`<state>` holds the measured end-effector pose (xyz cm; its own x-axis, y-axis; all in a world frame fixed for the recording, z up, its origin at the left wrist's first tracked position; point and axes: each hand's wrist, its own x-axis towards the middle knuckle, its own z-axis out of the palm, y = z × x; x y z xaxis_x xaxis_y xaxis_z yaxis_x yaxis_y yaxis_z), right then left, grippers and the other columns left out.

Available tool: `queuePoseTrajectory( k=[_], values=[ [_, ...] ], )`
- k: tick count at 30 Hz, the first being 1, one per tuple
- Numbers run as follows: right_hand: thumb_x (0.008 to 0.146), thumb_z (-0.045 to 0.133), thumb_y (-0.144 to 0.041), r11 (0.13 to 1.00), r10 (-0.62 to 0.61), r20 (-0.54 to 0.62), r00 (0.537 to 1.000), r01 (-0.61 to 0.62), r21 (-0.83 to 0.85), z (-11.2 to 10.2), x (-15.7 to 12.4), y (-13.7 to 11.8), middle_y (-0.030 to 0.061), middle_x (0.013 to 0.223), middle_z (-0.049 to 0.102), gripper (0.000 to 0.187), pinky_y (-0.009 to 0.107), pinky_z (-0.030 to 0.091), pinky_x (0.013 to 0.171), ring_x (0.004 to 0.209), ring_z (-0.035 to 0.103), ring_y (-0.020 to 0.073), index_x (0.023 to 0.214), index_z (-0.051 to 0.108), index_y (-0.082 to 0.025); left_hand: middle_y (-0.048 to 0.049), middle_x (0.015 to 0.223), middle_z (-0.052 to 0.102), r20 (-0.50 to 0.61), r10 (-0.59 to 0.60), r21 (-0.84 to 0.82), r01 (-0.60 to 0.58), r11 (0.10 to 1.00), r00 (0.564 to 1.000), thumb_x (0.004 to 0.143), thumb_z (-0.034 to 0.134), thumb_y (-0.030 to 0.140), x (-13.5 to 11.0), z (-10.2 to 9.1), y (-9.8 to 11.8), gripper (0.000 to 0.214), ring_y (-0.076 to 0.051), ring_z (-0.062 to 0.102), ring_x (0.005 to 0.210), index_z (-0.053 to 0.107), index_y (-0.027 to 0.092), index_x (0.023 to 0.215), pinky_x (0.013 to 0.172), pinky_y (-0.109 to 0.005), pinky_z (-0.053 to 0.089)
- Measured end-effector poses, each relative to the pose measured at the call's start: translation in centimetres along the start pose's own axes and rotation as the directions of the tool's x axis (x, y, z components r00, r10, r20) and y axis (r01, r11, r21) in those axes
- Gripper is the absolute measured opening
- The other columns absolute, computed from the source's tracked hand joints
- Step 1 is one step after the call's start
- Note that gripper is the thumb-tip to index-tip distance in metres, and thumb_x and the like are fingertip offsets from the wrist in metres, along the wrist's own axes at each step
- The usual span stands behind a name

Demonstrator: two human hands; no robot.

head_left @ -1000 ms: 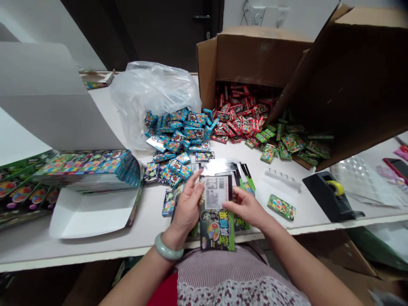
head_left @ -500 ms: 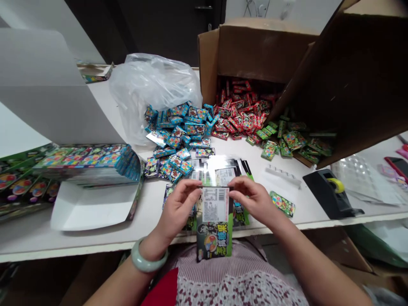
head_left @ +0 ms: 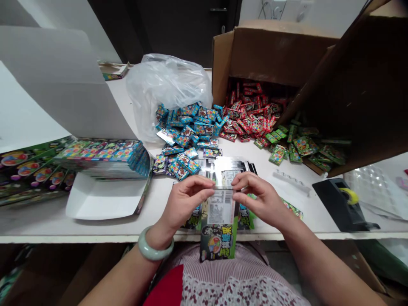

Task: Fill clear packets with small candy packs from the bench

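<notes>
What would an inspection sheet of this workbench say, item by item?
Surface: white table, crowded with goods.
Job's things: candy packet, barcode label showing, held above more packets.
Clutter: loose heaps of blue candy boxes, red candy boxes and green candy boxes; plastic bag; tape dispenser.
Hands: left hand and right hand both grip the packet's top edge with their fingers.
Cables: thin wires on the far wall.
Surroundings: cardboard box, dark door.

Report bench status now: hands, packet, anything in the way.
Left hand and right hand pinching top edge of green candy packet, barcode label showing. Matching packets spread underneath. Blue candy boxes piled just beyond.
</notes>
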<state>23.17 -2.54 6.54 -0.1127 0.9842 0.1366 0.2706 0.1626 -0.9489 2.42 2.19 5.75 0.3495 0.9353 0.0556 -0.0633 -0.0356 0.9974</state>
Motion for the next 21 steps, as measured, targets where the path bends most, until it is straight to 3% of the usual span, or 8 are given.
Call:
queuePoseTrajectory(
  k=[6, 10, 16, 21],
  values=[
    [0.079, 0.066, -0.033, 0.973, 0.193, 0.009, 0.981, -0.192, 0.124, 0.2, 1.3, -0.3, 0.0004, 0.076, 0.061, 0.015, 0.026, 0.043, 0.056, 0.065, 0.054, 0.0113, 0.083, 0.06, -0.02, -0.0009, 0.071, 0.066, -0.053, -0.111, -0.063, 0.107, 0.992, 0.992, 0.069, 0.075, 0.025, 0.8, 0.6, 0.3, 0.011, -0.013, 0.06, 0.065, 0.067, 0.019, 0.074, 0.06, -0.025, 0.049],
    [0.079, 0.065, -0.031, 0.967, 0.215, 0.106, 0.971, -0.227, 0.117, -0.1, 1.8, -0.4, 0.0, 0.072, 0.061, 0.013, 0.025, 0.042, 0.056, 0.063, 0.052, 0.0109, 0.077, 0.061, -0.019, -0.0011, 0.07, 0.064, -0.022, -0.085, 0.0, 0.085, 0.996, 0.996, 0.07, 0.073, 0.022, 0.9, 0.3, 0.5, 0.008, -0.012, 0.057, 0.064, 0.065, 0.019, 0.069, 0.059, -0.025, 0.047],
    [0.087, 0.059, -0.03, 0.998, 0.066, 0.102, 0.993, -0.065, -0.012, -0.3, 0.2, -0.6, 0.0032, 0.087, 0.063, 0.01, 0.031, 0.048, 0.069, 0.081, 0.059, 0.0159, 0.082, 0.061, -0.022, -0.0054, 0.085, 0.067, 0.171, 0.101, 0.107, -0.12, 0.987, 0.98, 0.085, 0.061, 0.022, 0.0, -1.0, 0.5, 0.012, -0.017, 0.063, 0.084, 0.068, 0.02, 0.076, 0.079, -0.032, 0.05],
    [0.088, 0.059, -0.024, 0.983, -0.108, 0.012, 0.994, 0.109, -0.151, 0.7, -1.4, -0.1, 0.0039, 0.094, 0.061, 0.002, 0.036, 0.049, 0.08, 0.092, 0.059, 0.0181, 0.088, 0.059, -0.026, -0.0068, 0.085, 0.068, 0.191, 0.102, 0.092, -0.122, 0.988, 0.976, 0.084, 0.063, 0.027, -0.3, -1.2, 0.1, 0.011, -0.019, 0.063, 0.084, 0.069, 0.02, 0.078, 0.079, -0.035, 0.052]
  ],
)
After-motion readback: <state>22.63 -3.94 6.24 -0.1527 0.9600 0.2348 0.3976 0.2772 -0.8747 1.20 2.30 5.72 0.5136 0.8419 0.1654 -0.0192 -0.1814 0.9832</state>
